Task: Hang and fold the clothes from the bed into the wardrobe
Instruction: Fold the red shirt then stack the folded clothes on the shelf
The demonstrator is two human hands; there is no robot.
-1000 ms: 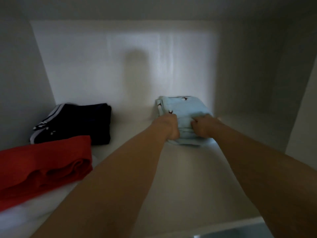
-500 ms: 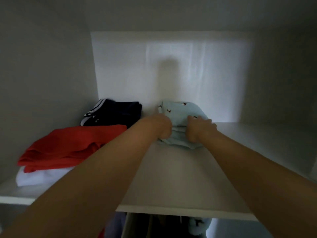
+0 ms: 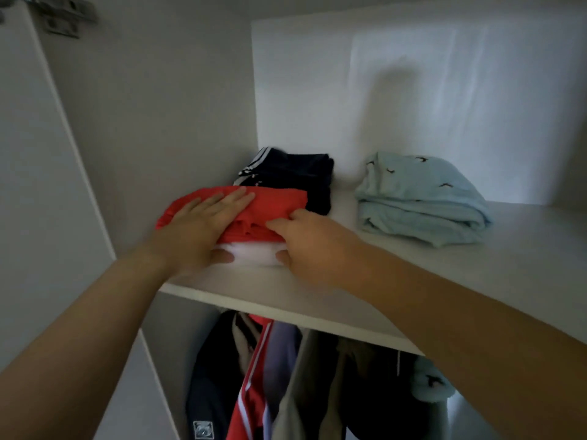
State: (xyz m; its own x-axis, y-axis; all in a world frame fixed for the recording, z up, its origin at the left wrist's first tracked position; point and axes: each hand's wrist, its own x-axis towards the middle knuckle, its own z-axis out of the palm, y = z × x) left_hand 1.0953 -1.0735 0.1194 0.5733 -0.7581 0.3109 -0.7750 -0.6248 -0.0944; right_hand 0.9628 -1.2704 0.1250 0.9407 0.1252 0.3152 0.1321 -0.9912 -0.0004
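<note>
Flat and straight-fingered, the left hand (image 3: 203, 223) presses down on top of the red folded garment (image 3: 276, 201), its thumb at the front of the stack. The right hand (image 3: 308, 246) pinches that stack's front edge, fingers curled against the red folds and thumb under the white folded garment (image 3: 254, 250) beneath; the motion blur hides finer detail.

All this is up in the white wardrobe (image 3: 158, 106), whose door (image 3: 31, 185) stands open at the left. The stack sits at the left front of the upper shelf (image 3: 476, 265). Below the shelf hang several clothes (image 3: 286, 376) packed close together, dark, red-striped and grey among them. On the shelf's right part, well apart from the hands, lies a light blue folded garment (image 3: 419, 198) dotted with small dark marks. Just behind the red one, touching it, is a navy folded garment (image 3: 295, 169) with white stripes. A metal hinge (image 3: 63, 17) shows at the top left.
</note>
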